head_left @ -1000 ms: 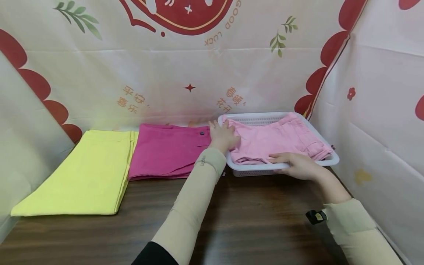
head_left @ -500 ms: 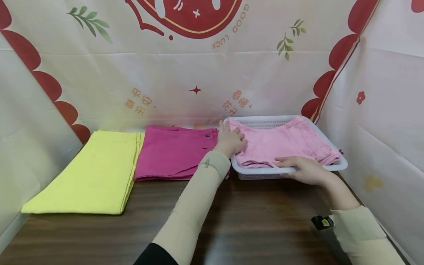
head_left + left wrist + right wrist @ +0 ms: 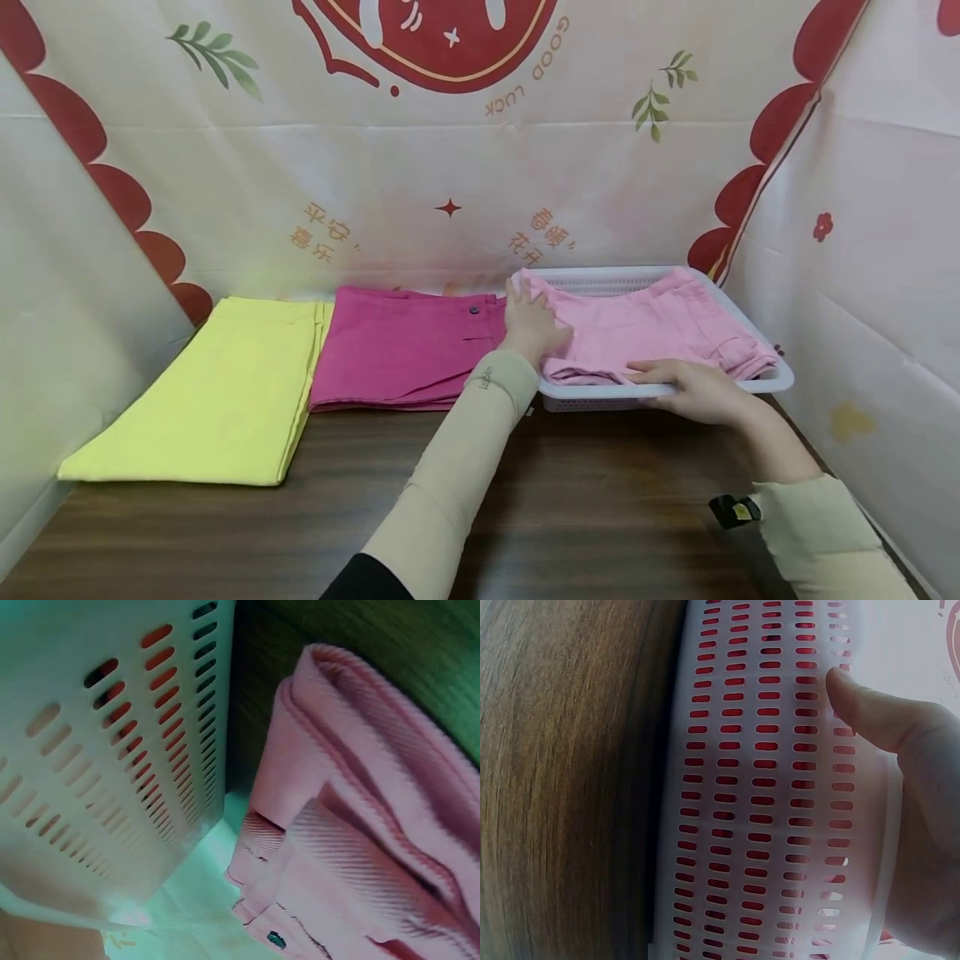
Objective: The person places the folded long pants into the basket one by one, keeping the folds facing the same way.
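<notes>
Folded light-pink pants lie in a white slotted plastic basket at the back right. My left hand is at the basket's left rim, fingers extended and spread, thumb toward the pants. Only a little of this hand shows at the lower left in the left wrist view. My right hand grips the front rim, fingers on the inner side by the pants. In the right wrist view its thumb lies along the outside of the slotted wall. Folded magenta pants with a dark button lie left of the basket.
A folded yellow garment lies at the left, beside the magenta pants. Brown wood-grain tabletop extends in front. Printed cloth walls stand behind and at both sides, the right one close to the basket.
My left hand has shifted slightly right, its fingers nearer the basket's left rim. My right hand keeps its hold on the front rim. The head view has tilted a little.
</notes>
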Motion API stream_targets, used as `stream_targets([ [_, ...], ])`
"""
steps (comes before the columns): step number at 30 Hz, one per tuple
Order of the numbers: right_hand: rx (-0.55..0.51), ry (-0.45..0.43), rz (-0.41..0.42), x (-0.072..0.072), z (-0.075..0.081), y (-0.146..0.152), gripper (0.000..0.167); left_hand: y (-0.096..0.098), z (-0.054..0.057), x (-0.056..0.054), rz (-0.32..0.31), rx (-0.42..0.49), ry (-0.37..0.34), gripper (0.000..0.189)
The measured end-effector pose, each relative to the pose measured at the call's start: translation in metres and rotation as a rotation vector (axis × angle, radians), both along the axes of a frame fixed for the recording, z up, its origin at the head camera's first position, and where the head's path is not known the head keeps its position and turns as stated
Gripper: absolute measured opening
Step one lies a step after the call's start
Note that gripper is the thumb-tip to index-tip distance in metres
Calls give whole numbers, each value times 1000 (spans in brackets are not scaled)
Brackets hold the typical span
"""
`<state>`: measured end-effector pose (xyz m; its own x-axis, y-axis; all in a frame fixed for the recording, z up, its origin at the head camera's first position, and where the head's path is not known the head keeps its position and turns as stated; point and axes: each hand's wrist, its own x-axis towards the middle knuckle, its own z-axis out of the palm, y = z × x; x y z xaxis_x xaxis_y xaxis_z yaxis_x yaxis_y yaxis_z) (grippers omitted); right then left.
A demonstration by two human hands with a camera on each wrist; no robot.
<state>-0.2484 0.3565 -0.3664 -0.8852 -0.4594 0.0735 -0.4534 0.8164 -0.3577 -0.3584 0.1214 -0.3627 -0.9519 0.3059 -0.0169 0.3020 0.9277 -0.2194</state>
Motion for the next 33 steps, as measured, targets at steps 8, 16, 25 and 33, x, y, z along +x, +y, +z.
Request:
stream_targets([
  [8, 31, 31, 14, 1, 3, -1, 48, -2, -1, -3, -95, 182, 50, 67],
  [16, 30, 26, 23, 1, 3, -1, 42, 3, -3, -3, -28, 56, 49, 73],
  [25, 37, -11, -3, 3, 4, 2, 38, 15, 0, -1, 40, -118, -16, 93],
  [33, 30, -6, 33, 1, 2, 0, 38, 9, 0, -1, 12, -81, -17, 95],
])
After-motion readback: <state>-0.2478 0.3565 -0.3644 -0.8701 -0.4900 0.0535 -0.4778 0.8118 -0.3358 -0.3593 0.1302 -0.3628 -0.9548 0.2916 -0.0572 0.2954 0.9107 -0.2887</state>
